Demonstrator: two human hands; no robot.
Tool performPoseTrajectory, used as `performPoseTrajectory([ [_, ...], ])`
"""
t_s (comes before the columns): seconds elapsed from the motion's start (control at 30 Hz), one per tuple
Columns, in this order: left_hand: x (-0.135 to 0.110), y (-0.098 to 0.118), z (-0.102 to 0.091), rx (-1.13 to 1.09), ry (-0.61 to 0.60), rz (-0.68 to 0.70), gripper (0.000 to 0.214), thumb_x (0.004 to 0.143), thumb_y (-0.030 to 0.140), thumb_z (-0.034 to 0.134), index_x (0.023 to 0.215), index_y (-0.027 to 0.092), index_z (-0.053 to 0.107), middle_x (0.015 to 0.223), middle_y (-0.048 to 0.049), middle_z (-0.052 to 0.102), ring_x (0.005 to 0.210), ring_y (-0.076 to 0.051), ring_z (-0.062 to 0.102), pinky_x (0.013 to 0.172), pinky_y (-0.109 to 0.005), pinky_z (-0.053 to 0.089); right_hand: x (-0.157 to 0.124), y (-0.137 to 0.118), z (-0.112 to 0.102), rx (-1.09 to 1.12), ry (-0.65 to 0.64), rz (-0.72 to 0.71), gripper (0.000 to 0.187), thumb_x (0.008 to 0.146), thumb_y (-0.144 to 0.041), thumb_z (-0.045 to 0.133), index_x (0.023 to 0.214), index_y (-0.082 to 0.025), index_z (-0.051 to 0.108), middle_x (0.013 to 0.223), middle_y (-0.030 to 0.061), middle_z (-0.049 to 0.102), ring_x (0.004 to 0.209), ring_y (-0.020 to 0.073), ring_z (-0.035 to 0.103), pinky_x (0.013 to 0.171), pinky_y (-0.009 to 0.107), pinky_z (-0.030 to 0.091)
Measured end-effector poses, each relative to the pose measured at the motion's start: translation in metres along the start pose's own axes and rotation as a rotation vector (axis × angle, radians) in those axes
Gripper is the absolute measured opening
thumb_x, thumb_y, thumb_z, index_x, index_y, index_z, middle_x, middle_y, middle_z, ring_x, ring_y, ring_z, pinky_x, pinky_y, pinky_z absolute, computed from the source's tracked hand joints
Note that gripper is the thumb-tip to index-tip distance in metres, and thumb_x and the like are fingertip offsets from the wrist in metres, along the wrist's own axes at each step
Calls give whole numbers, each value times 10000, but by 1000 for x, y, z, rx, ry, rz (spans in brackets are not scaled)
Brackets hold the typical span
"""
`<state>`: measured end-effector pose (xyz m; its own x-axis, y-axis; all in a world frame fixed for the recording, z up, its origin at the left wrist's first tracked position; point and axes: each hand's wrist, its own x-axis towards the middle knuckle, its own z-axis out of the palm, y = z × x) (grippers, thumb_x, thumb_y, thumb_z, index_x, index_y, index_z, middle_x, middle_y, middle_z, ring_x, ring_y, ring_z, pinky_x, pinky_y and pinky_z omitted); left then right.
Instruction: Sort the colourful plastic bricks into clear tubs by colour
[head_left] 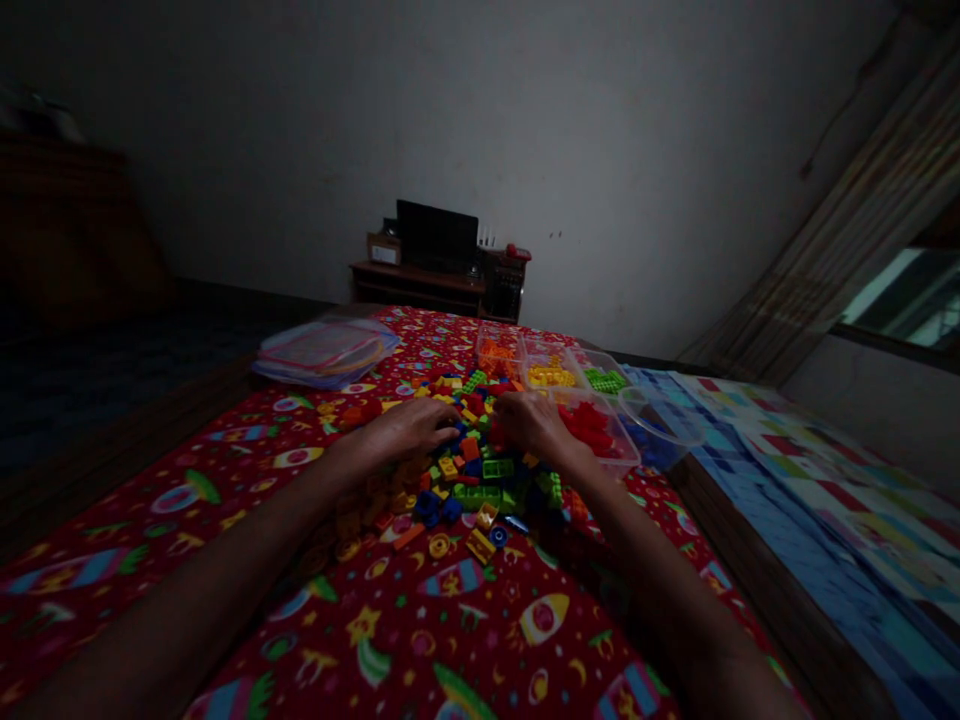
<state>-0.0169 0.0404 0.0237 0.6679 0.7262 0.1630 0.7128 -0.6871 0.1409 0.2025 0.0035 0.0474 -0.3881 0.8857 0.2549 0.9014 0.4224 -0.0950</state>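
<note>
A heap of small plastic building bricks (465, 470) in red, yellow, green, blue and orange lies on a red patterned cloth (420, 630). My left hand (409, 428) rests palm down on the heap's left side, fingers curled into the bricks. On the heap's right side lies my right hand (531, 420), its fingers bent down among the bricks. What either hand grips, if anything, is hidden. Just right of my right hand stands a clear tub of red bricks (596, 430).
Clear tubs hold orange bricks (495, 355), yellow bricks (550, 375), green bricks (605, 380) and blue bricks (660, 440). Stacked clear lids (326, 350) lie at the back left. A low shelf with a dark screen (437, 238) stands by the wall. A checked cloth (817, 500) lies to the right.
</note>
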Motion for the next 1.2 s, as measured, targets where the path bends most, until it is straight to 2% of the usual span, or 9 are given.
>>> performPoseTrajectory([
  [0.17,0,3,-2,-24,0,-4,239,871,297,472,944,189,672,887,-47,695,785,-166,623,668,-230,424,1,-10,17,-90,-22,-87,228,921,-280,480,1002,-166,661,971,85,657,791,144,561,632,239,303],
  [0.33,0,2,0,-67,4,-8,247,868,312,493,979,204,685,914,-49,706,799,-172,632,666,-231,425,-1,-8,11,-28,11,-95,209,914,-292,500,993,-181,658,959,57,668,792,137,566,621,235,292],
  [0.47,0,2,0,-84,13,1,220,863,286,513,966,207,690,916,-50,709,789,-173,635,662,-235,427,-2,0,5,-13,8,-96,194,901,-292,513,906,-168,662,851,44,665,731,129,537,595,241,263],
  [0.67,-2,31,-19,-40,190,-75,220,880,205,465,899,178,683,912,-60,686,842,-180,621,723,-251,438,-5,14,-1,7,28,-63,244,903,-328,492,911,-165,673,746,38,647,613,116,486,560,243,254],
  [0.77,-5,54,-21,-129,152,51,208,900,253,481,956,177,665,970,-53,675,897,-175,615,772,-248,445,-6,20,-5,3,67,9,268,900,-339,487,910,-157,683,683,35,638,576,119,484,543,245,255],
  [0.9,-7,71,-5,-122,1,210,291,819,378,634,1043,192,637,1035,-56,648,941,-189,603,794,-249,447,-2,44,-24,2,161,150,280,895,-355,492,952,-169,693,751,51,678,653,136,563,568,230,315],
  [1.03,-6,68,13,-51,14,206,250,812,269,628,1052,203,616,1043,-58,635,939,-187,595,811,-262,446,10,89,-54,-116,323,467,306,889,-357,495,1019,-168,696,957,116,702,855,199,623,688,257,399],
  [1.1,-5,63,16,-59,41,215,213,838,256,577,1038,193,614,1034,-65,636,936,-185,596,818,-265,448,16,109,-65,-172,346,594,338,895,-350,481,1061,-138,686,1037,167,681,929,229,619,732,278,414],
  [1.2,-2,60,14,-97,81,221,234,855,265,535,1062,182,607,1055,-75,636,949,-183,600,825,-258,452,19,121,-68,-180,353,635,372,904,-363,466,1064,-108,684,1043,201,673,940,242,619,736,282,413],
])
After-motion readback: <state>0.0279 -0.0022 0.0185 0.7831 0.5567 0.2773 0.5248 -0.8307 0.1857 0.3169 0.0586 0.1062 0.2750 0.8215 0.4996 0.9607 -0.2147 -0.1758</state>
